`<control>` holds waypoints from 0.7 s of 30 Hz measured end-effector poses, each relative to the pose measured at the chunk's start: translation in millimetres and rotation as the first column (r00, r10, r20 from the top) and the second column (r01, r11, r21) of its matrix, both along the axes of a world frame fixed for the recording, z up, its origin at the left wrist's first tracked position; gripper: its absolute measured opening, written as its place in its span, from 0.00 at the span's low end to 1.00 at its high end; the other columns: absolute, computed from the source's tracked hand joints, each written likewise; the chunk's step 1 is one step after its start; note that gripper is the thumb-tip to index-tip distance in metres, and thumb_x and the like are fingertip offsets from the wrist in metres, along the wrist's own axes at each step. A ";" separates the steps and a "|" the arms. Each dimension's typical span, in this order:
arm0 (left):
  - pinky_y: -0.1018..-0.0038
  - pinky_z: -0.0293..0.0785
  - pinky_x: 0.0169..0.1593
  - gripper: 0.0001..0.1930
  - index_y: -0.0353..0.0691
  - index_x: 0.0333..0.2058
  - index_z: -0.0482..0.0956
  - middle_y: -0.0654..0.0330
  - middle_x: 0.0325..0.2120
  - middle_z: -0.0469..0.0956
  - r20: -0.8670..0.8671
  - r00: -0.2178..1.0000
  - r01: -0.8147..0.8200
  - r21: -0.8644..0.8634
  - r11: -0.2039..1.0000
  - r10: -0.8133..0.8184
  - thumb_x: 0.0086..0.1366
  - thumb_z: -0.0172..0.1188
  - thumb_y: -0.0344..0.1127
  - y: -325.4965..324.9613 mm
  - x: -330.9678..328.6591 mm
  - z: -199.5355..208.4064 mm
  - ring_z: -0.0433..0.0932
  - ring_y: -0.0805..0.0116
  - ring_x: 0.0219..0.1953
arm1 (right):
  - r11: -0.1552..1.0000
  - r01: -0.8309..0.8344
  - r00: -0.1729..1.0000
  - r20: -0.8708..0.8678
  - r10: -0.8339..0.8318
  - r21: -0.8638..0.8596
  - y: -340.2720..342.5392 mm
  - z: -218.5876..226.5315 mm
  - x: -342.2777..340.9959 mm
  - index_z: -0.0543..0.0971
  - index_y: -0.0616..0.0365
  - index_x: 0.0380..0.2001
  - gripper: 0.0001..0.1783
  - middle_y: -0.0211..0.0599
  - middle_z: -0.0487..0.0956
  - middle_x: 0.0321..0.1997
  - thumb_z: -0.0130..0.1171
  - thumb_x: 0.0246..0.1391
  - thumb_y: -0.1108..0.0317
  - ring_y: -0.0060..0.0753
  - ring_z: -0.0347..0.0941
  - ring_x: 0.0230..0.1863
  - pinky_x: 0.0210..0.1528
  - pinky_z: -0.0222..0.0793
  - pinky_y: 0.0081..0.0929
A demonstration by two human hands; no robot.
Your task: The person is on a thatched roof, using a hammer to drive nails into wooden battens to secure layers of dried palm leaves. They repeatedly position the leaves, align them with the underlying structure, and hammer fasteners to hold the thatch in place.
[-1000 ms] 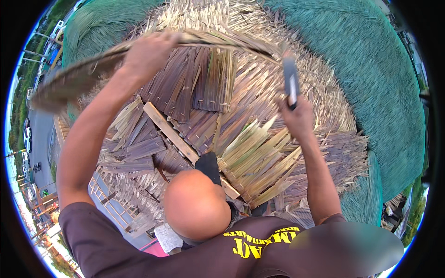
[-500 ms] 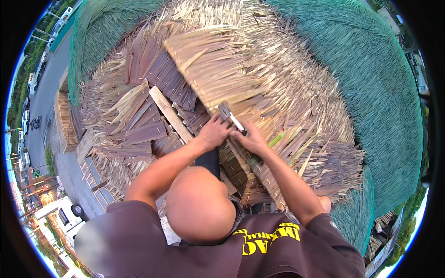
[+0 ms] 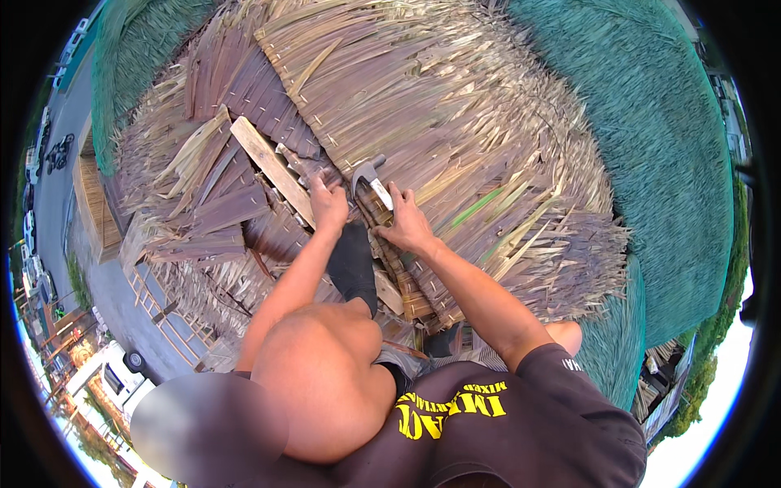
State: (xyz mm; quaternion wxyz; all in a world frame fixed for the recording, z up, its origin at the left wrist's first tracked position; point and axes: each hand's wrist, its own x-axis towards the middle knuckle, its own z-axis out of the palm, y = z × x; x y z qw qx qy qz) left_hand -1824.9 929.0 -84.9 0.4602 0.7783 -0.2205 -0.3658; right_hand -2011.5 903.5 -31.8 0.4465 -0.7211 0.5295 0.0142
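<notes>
Where the knee juts up: a bare knee and dark shirt stand nearest, a dark-clad foot just beyond.
Right hand: the right hand rests at the thatch panel's stitched edge, thumb and fingers spread apart; whether it grips anything, I cannot tell.
Hammer: a hammer lies across that edge, its pale handle reaching the right hand's fingers.
Left hand: the left hand has its fingers curled between the panel edge and a wooden batten; I cannot tell what, if anything, it pinches.
Thatch panel: the thatch panel lies on the roof, its stitched edge slanting past both hands, its leaves fanning rightward.
Step in hand: it looks like seating the panel's edge; the next move seems to call for a steady edge and a firm hold on the hammer.
Containers: none can be made out near the hands.
Roof sides: green-netted thatch flanks the work.
Ground: a ladder, a white truck and a road lie well apart, below left.
</notes>
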 end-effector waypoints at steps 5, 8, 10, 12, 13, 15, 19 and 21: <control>0.71 0.75 0.49 0.30 0.34 0.65 0.66 0.56 0.47 0.79 -0.142 0.977 0.177 0.118 0.977 -0.160 0.64 0.61 0.29 -29.3 22.6 -8.9 0.78 0.68 0.46 | 0.998 -0.063 0.998 0.024 0.063 0.002 -8.2 -4.4 -9.6 0.58 0.57 0.71 0.53 0.58 0.65 0.63 0.74 0.43 0.61 0.65 0.73 0.55 0.58 0.73 0.48; 0.68 0.77 0.48 0.31 0.36 0.66 0.66 0.56 0.46 0.80 -0.226 0.962 0.188 0.154 0.970 -0.151 0.65 0.62 0.33 -34.8 25.5 1.4 0.79 0.67 0.45 | 0.997 -0.073 0.997 0.017 0.073 -0.022 -11.6 -4.0 -15.7 0.61 0.58 0.69 0.50 0.57 0.67 0.62 0.74 0.44 0.61 0.64 0.73 0.56 0.58 0.73 0.47; 0.67 0.78 0.46 0.30 0.37 0.66 0.66 0.56 0.46 0.79 -0.252 0.962 0.150 0.162 0.975 -0.106 0.66 0.61 0.33 -37.5 24.8 8.2 0.79 0.66 0.45 | 0.995 -0.083 0.995 0.058 0.086 -0.048 -10.0 -2.4 -16.7 0.62 0.58 0.68 0.49 0.55 0.67 0.61 0.74 0.43 0.64 0.65 0.74 0.55 0.57 0.74 0.49; 0.67 0.79 0.42 0.27 0.38 0.64 0.67 0.56 0.46 0.78 -0.276 0.959 0.110 0.161 0.981 -0.062 0.68 0.60 0.35 -39.6 24.4 11.5 0.80 0.65 0.44 | 0.996 -0.068 0.997 0.030 0.069 -0.055 -5.3 -0.1 -15.6 0.64 0.59 0.67 0.47 0.54 0.68 0.60 0.73 0.43 0.66 0.65 0.75 0.54 0.56 0.74 0.50; 0.67 0.79 0.42 0.26 0.38 0.64 0.68 0.56 0.46 0.79 -0.295 0.954 0.110 0.161 0.981 -0.058 0.69 0.60 0.35 -41.0 25.2 11.8 0.80 0.65 0.44 | 0.997 -0.059 0.998 -0.012 0.058 -0.051 -1.6 1.2 -13.8 0.65 0.59 0.66 0.46 0.53 0.69 0.60 0.72 0.43 0.66 0.64 0.75 0.54 0.55 0.74 0.50; 0.68 0.79 0.41 0.25 0.38 0.62 0.69 0.56 0.46 0.79 -0.322 0.946 0.095 0.173 0.980 -0.035 0.69 0.60 0.37 -42.6 28.5 11.3 0.81 0.66 0.43 | 0.998 -0.047 0.999 -0.023 0.046 -0.041 4.0 3.7 -10.5 0.66 0.59 0.65 0.43 0.52 0.70 0.58 0.72 0.44 0.66 0.63 0.74 0.54 0.55 0.74 0.50; 0.68 0.78 0.41 0.23 0.36 0.61 0.68 0.55 0.47 0.79 -0.338 0.939 0.140 0.194 0.971 -0.068 0.71 0.58 0.37 -46.0 37.1 14.0 0.81 0.65 0.44 | 0.996 -0.072 0.996 0.056 0.075 -0.052 11.3 5.6 -5.6 0.68 0.59 0.62 0.40 0.51 0.71 0.53 0.73 0.46 0.64 0.63 0.73 0.53 0.54 0.72 0.50; 0.67 0.76 0.45 0.26 0.39 0.62 0.67 0.55 0.51 0.78 -0.354 0.933 0.145 0.224 0.964 -0.058 0.71 0.60 0.43 -47.5 37.5 19.9 0.79 0.65 0.46 | 0.996 -0.067 0.994 0.085 0.073 -0.064 14.0 4.1 -5.1 0.70 0.59 0.61 0.38 0.51 0.72 0.51 0.72 0.47 0.64 0.62 0.74 0.52 0.52 0.72 0.50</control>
